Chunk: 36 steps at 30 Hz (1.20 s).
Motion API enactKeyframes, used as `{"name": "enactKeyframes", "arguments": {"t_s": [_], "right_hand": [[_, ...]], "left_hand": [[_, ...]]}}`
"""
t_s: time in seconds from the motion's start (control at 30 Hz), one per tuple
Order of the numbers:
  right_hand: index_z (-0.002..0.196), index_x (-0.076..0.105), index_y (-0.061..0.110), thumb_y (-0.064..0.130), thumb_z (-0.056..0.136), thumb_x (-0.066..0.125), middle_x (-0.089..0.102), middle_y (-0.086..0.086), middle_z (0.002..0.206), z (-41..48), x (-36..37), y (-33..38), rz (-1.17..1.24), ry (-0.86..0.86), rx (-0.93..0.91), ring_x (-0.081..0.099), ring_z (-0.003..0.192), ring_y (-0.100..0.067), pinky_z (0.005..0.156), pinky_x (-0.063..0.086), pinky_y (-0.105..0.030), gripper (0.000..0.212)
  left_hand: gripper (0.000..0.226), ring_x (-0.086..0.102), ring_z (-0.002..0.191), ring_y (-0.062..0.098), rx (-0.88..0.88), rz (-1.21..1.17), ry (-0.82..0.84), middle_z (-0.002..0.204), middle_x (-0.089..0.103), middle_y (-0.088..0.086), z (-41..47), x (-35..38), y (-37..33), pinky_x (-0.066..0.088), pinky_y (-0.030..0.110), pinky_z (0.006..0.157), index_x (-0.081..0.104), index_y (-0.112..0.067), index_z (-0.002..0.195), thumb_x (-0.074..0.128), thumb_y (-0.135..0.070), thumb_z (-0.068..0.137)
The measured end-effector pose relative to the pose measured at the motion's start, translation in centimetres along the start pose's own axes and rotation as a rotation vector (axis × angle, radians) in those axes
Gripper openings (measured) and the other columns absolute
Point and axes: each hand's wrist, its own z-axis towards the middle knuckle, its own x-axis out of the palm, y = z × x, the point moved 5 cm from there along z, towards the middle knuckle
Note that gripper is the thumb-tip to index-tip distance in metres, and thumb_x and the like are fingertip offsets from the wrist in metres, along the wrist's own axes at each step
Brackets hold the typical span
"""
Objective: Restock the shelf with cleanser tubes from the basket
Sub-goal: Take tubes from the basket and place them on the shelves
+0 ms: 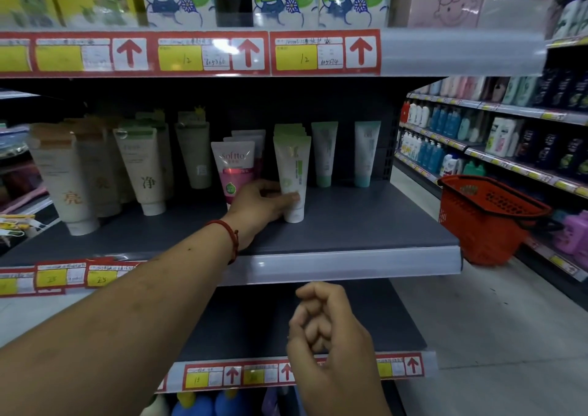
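Our left hand (264,201) grips the green tube (294,174); our right hand (331,336) is curled, empty. Abrupt release may topple it leftward onto the pink tube (234,169).

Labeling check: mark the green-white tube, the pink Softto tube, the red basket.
green-white tube (292,161): head view, upper front.
pink Softto tube (234,164): head view, front label.
red basket (477,228): head view, side wall.

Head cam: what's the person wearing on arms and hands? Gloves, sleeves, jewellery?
No gloves or sleeves in view: left hand and right hand are bare, no rings or watch visible. Only a thin red cord bracelet on the left wrist.
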Motion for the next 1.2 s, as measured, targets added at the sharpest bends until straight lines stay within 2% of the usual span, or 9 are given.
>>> {"name": "enactKeyframes", "arguments": {"t_s": [0.23, 0.4, 0.5, 0.57, 0.63, 0.73, 0.87, 1.07, 1.2], "right_hand": [[0.106, 0.047, 0.054, 0.022, 0.080, 0.059, 0.063, 0.004, 0.086, -0.2, 0.4, 0.3, -0.004, 0.063, 0.030, 0.059, 0.066, -0.016, 0.065, 0.046, -0.015, 0.043], [0.107, 0.047, 0.050, 0.020, 0.084, 0.060, 0.062, 0.005, 0.090, -0.6, 0.4, 0.4, -0.025, 0.140, 0.053, 0.058, 0.070, -0.014, 0.067, 0.044, -0.013, 0.040], [0.107, 0.048, 0.045, 0.013, 0.090, 0.064, 0.061, 0.005, 0.092, -1.0, 0.1, 1.1, -0.056, 0.175, 0.085, 0.060, 0.072, -0.012, 0.068, 0.045, -0.015, 0.040], [0.109, 0.048, 0.042, 0.013, 0.093, 0.065, 0.060, 0.007, 0.093, -1.1, 0.0, 1.8, -0.075, 0.196, 0.119, 0.061, 0.077, -0.008, 0.068, 0.048, -0.014, 0.038], [0.115, 0.047, 0.039, 0.021, 0.095, 0.065, 0.056, 0.014, 0.106, -1.2, 0.0, 2.7, -0.144, 0.213, 0.113, 0.058, 0.090, -0.003, 0.078, 0.049, -0.014, 0.033], [0.137, 0.039, 0.035, 0.034, 0.097, 0.061, 0.044, 0.017, 0.134, -1.9, 0.3, 4.4, -0.371, 0.273, 0.020, 0.046, 0.120, 0.000, 0.102, 0.044, -0.022, 0.046], [0.154, 0.027, 0.023, 0.040, 0.095, 0.062, 0.030, 0.007, 0.154, -3.7, 0.8, 5.5, -0.599, 0.370, -0.070, 0.033, 0.140, -0.014, 0.114, 0.036, -0.031, 0.071], [0.154, 0.028, 0.018, 0.041, 0.093, 0.066, 0.031, 0.001, 0.153, -9.7, 3.6, 2.9, -0.670, 0.476, -0.047, 0.037, 0.140, -0.021, 0.113, 0.037, -0.035, 0.075], [0.141, 0.043, 0.018, 0.043, 0.091, 0.067, 0.043, 0.000, 0.138, -13.7, 6.0, 0.0, -0.659, 0.549, -0.017, 0.047, 0.125, -0.026, 0.101, 0.047, -0.043, 0.061]], "left_hand": [[0.050, 0.073, 0.103, 0.028, -0.022, 0.048, -0.029, 0.112, 0.075, 0.012, 0.3, -0.1, 0.1, 0.059, 0.047, 0.095, 0.067, -0.003, 0.117, 0.089, -0.021, 0.075], [0.097, 0.074, 0.094, 0.021, -0.037, 0.133, -0.046, 0.104, 0.076, 0.004, 0.0, -0.8, 0.1, 0.060, 0.040, 0.090, 0.067, -0.011, 0.121, 0.090, -0.058, 0.040], [0.087, 0.064, 0.072, 0.015, -0.052, 0.206, -0.034, 0.084, 0.069, 0.003, -2.0, -1.3, -1.3, 0.056, 0.032, 0.072, 0.061, -0.006, 0.128, 0.090, -0.050, 0.058], [0.065, 0.066, 0.085, 0.018, -0.011, 0.328, -0.070, 0.096, 0.070, 0.006, -3.8, -2.2, -2.5, 0.057, 0.034, 0.084, 0.058, -0.008, 0.129, 0.087, -0.034, 0.077], [0.054, 0.065, 0.103, 0.019, 0.105, 0.477, -0.090, 0.111, 0.068, 0.005, -6.1, -3.3, -4.2, 0.053, 0.033, 0.095, 0.057, -0.014, 0.126, 0.084, -0.030, 0.082], [0.054, 0.058, 0.116, 0.014, 0.284, 0.733, -0.039, 0.126, 0.061, -0.001, -11.2, -5.0, -6.7, 0.044, 0.025, 0.097, 0.056, -0.015, 0.132, 0.080, -0.031, 0.086], [0.061, 0.051, 0.129, 0.021, 0.412, 1.034, 0.018, 0.139, 0.055, 0.002, -18.3, -7.6, -6.8, 0.043, 0.038, 0.108, 0.051, -0.021, 0.140, 0.076, -0.039, 0.088], [0.076, 0.046, 0.135, 0.022, 0.270, 1.192, 0.117, 0.148, 0.048, 0.000, -27.6, -11.0, 0.1, 0.041, 0.041, 0.110, 0.041, -0.025, 0.148, 0.073, -0.053, 0.085], [0.078, 0.050, 0.131, 0.028, 0.202, 1.240, 0.161, 0.144, 0.052, 0.003, -32.5, -11.9, 6.1, 0.043, 0.044, 0.106, 0.044, -0.023, 0.147, 0.073, -0.058, 0.083]]}}
